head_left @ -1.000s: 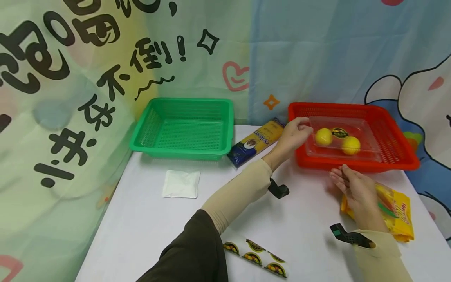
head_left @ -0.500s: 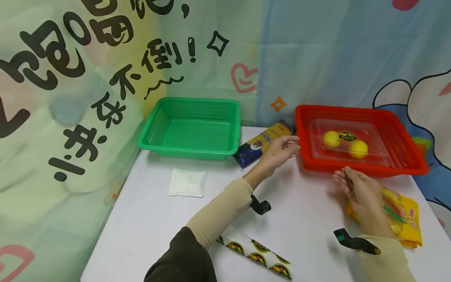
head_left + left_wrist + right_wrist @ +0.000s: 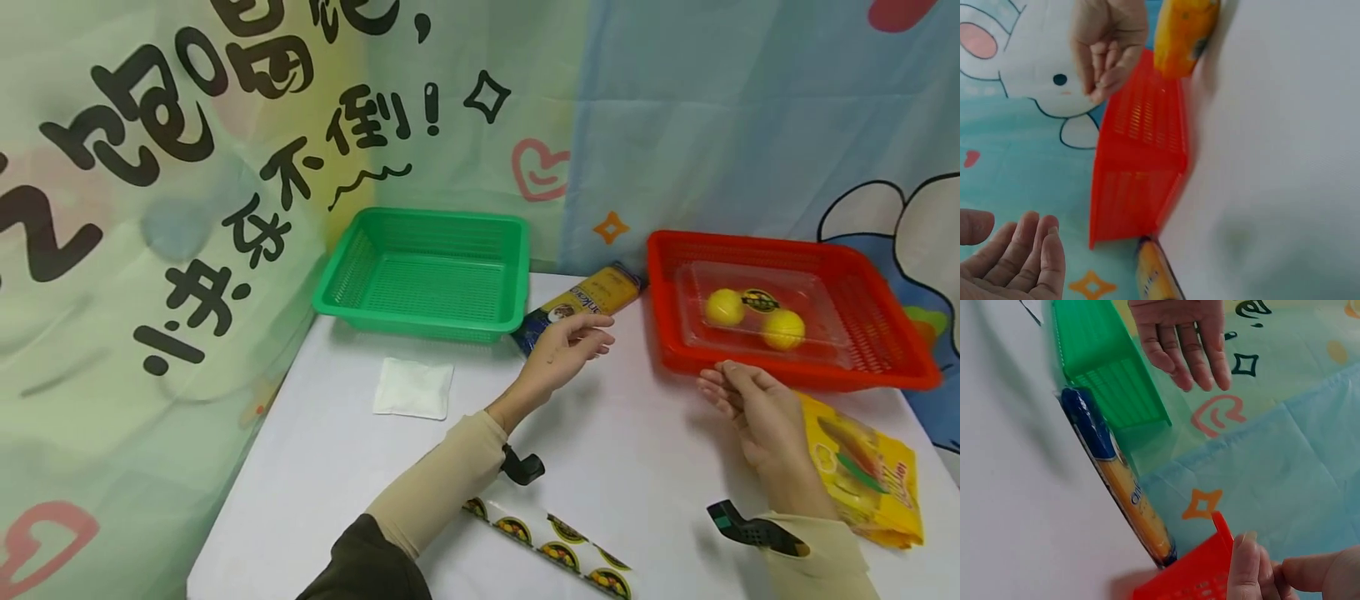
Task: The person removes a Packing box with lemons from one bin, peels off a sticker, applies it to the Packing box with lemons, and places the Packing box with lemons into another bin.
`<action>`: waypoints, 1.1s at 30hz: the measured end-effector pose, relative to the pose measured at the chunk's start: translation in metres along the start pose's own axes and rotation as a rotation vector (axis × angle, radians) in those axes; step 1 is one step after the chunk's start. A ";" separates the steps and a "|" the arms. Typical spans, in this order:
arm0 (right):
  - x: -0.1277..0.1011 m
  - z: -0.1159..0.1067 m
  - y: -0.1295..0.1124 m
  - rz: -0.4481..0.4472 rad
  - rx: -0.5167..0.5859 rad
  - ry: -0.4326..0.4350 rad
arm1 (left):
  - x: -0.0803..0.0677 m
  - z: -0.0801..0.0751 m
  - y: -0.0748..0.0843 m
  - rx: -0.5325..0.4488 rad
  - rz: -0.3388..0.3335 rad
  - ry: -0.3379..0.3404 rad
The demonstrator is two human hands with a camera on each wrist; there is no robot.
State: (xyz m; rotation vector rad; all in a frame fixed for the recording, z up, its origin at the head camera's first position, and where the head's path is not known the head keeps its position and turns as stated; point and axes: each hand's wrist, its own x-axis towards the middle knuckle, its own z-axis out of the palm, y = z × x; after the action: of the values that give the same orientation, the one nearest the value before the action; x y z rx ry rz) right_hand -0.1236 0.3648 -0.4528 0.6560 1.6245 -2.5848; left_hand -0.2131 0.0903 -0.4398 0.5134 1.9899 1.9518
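My left hand (image 3: pixel 592 333) hovers open and empty over the table, just right of a yellow and blue pasta packet (image 3: pixel 588 297). In the left wrist view it (image 3: pixel 1019 259) shows palm up with straight fingers. My right hand (image 3: pixel 723 390) rests with loosely curled fingers by the front rim of the red basket (image 3: pixel 795 373) and holds nothing. Inside that basket lies a clear plastic box (image 3: pixel 757 312) with two yellow balls (image 3: pixel 725 307). The right wrist view shows the pasta packet (image 3: pixel 1116 478) beside the green basket (image 3: pixel 1100 369).
An empty green basket (image 3: pixel 427 271) stands at the back left. A white sachet (image 3: pixel 413 387) lies in front of it. A yellow snack bag (image 3: pixel 866 471) is at the right edge, and a sticker strip (image 3: pixel 555 552) lies near the front. A printed curtain hangs behind.
My left hand has drawn back leftward from the clear box in the red basket to a spot beside the pasta packet. The right hand has hardly moved.
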 end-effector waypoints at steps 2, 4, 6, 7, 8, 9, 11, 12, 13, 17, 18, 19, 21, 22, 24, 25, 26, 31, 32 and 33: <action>0.001 0.002 0.002 -0.001 -0.024 -0.013 | -0.005 -0.004 -0.004 0.025 0.001 0.009; 0.002 0.004 0.002 0.006 -0.055 -0.018 | -0.009 -0.009 -0.008 0.045 0.006 0.017; 0.003 0.007 0.002 0.004 -0.075 -0.035 | -0.013 -0.014 -0.009 0.067 0.014 0.022; 0.003 0.009 0.002 -0.001 -0.081 -0.047 | -0.015 -0.017 -0.010 0.080 0.019 0.025; 0.004 0.012 0.002 -0.011 -0.089 -0.057 | -0.017 -0.020 -0.011 0.088 0.025 0.027; 0.004 0.014 0.002 -0.018 -0.097 -0.069 | -0.019 -0.023 -0.012 0.101 0.030 0.033; 0.005 0.018 0.003 -0.044 -0.114 -0.096 | -0.023 -0.030 -0.013 0.136 0.041 0.050; 0.005 0.021 0.004 -0.057 -0.123 -0.107 | -0.025 -0.033 -0.013 0.159 0.045 0.061; 0.005 0.023 0.005 -0.068 -0.136 -0.115 | -0.026 -0.036 -0.014 0.181 0.053 0.072; 0.006 0.031 0.008 -0.130 -0.231 -0.148 | -0.033 -0.046 -0.014 0.285 0.081 0.102; 0.006 0.033 0.009 -0.150 -0.261 -0.158 | -0.034 -0.048 -0.014 0.311 0.090 0.106; 0.006 0.035 0.010 -0.172 -0.288 -0.169 | -0.036 -0.050 -0.014 0.336 0.101 0.108; 0.006 0.038 0.012 -0.216 -0.333 -0.201 | -0.039 -0.053 -0.013 0.376 0.128 0.107; 0.005 0.039 0.013 -0.238 -0.355 -0.219 | -0.041 -0.054 -0.013 0.400 0.149 0.104; 0.005 0.041 0.014 -0.284 -0.429 -0.240 | -0.044 -0.057 -0.012 0.461 0.201 0.093; 0.005 0.043 0.015 -0.307 -0.480 -0.244 | -0.045 -0.058 -0.012 0.497 0.233 0.083; 0.005 0.044 0.016 -0.330 -0.540 -0.243 | -0.046 -0.059 -0.012 0.544 0.271 0.075; 0.003 0.051 0.022 -0.445 -0.859 -0.180 | -0.047 -0.062 -0.014 0.827 0.453 0.075; 0.003 0.053 0.023 -0.468 -0.914 -0.164 | -0.047 -0.063 -0.015 0.875 0.481 0.079; 0.001 0.053 0.025 -0.490 -0.969 -0.151 | -0.047 -0.064 -0.016 0.915 0.501 0.078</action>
State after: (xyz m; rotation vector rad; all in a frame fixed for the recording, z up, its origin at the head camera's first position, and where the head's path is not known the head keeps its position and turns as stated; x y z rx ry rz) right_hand -0.1372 0.3077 -0.4547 -0.0180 2.8363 -1.5720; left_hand -0.2005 0.0120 -0.4552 1.2483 2.9650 1.1347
